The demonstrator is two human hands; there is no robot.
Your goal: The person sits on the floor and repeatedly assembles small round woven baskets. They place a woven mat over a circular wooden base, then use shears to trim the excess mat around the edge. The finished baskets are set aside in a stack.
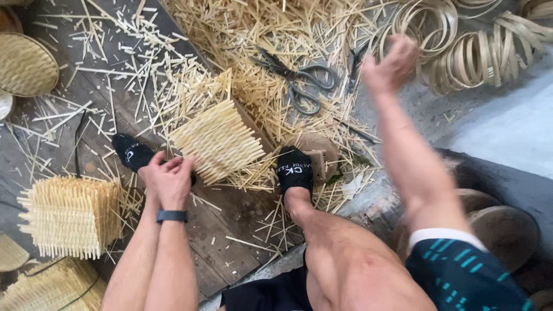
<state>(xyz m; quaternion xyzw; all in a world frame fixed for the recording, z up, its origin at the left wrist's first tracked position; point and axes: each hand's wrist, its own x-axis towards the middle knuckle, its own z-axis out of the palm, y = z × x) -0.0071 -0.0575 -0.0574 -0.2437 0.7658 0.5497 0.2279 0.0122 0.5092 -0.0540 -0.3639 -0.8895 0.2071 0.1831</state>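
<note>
Two hands work apart over the plank floor (230, 230): my left hand (169, 179) rests low between my feet, fingers curled and pressed down at the lower left edge of a woven bamboo panel (218, 140), while my right hand (387, 64) is raised well away to the upper right, blurred, so I cannot tell whether it is closed on anything. The woven bamboo panel lies just beyond my left hand, touching it at the near corner, between my left foot (133, 151) and my right foot (295, 168), both in black socks. It is pale yellow, made of thin strips packed side by side, with loose ends bristling past every edge. It sits tilted, its long axis running from lower left to upper right, the strip ends pointing toward my right foot. Scissors (302, 80) lie on a heap of bamboo offcuts (242, 34) beyond it. A second woven block (72, 216) sits to my left, and coiled bamboo rings (461, 52) lie near my raised hand.
</note>
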